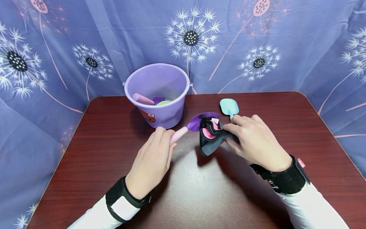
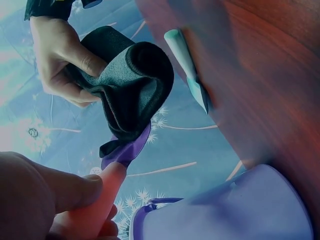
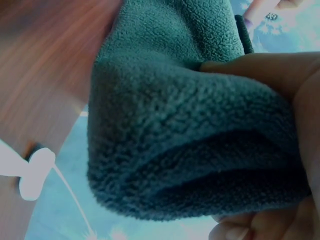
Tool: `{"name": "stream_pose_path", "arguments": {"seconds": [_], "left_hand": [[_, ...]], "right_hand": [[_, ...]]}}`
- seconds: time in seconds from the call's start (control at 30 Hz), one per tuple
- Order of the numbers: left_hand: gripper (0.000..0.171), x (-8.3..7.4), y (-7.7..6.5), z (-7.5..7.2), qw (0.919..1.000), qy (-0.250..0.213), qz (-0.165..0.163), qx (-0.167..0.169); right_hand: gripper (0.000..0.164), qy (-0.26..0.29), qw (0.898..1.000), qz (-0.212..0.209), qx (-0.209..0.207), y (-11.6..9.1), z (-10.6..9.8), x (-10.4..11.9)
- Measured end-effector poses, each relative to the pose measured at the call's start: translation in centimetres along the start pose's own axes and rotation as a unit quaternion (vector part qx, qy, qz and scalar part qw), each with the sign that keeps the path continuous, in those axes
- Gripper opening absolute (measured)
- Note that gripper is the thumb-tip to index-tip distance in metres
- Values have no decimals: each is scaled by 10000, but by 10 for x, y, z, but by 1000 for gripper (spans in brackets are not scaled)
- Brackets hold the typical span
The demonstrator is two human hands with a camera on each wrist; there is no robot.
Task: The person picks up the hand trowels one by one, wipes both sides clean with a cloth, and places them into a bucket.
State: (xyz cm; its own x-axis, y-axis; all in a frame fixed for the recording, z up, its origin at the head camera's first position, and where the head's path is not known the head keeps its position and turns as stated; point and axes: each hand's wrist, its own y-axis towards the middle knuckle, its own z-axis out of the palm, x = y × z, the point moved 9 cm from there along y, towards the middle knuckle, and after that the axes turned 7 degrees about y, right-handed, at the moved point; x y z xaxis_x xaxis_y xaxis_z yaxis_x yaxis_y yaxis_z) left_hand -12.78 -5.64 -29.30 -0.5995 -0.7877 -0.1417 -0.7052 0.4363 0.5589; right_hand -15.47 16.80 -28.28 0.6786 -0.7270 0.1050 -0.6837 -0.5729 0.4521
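My left hand [image 1: 151, 159] grips the pink handle of a toy shovel [image 1: 178, 135] with a purple scoop, which points away to the right. In my right hand [image 1: 258, 144] is a folded dark grey fleece cloth [image 1: 212, 145] with black edging and a pink patterned part, pinched between thumb and fingers. The cloth lies against the scoop and covers part of it in the head view. Seen from the left wrist, the cloth [image 2: 135, 85] bends round above the purple scoop [image 2: 132, 147]. Fleece fills most of the right wrist view, the cloth's fold [image 3: 175, 125] facing the camera.
A purple bucket [image 1: 168, 116] stands at the back left of the dark red wooden table [image 1: 94, 152], holding a pink handle [image 1: 143, 99] and purple and green pieces. Beyond my right hand lies a light blue toy shovel [image 1: 228, 106]. A flowered blue curtain [image 1: 137, 35] hangs behind.
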Motion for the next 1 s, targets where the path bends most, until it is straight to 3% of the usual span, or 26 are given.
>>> {"name": "stream_pose_path", "arguments": {"seconds": [0.43, 1.0], "left_hand": [[25, 3, 0, -2, 10000, 63, -47, -9], [20, 0, 0, 1, 9999, 64, 50, 149]], "right_hand": [[27, -102, 9998, 170, -75, -3, -12, -16], [28, -162, 9996, 74, -228, -2, -17, -12]]}}
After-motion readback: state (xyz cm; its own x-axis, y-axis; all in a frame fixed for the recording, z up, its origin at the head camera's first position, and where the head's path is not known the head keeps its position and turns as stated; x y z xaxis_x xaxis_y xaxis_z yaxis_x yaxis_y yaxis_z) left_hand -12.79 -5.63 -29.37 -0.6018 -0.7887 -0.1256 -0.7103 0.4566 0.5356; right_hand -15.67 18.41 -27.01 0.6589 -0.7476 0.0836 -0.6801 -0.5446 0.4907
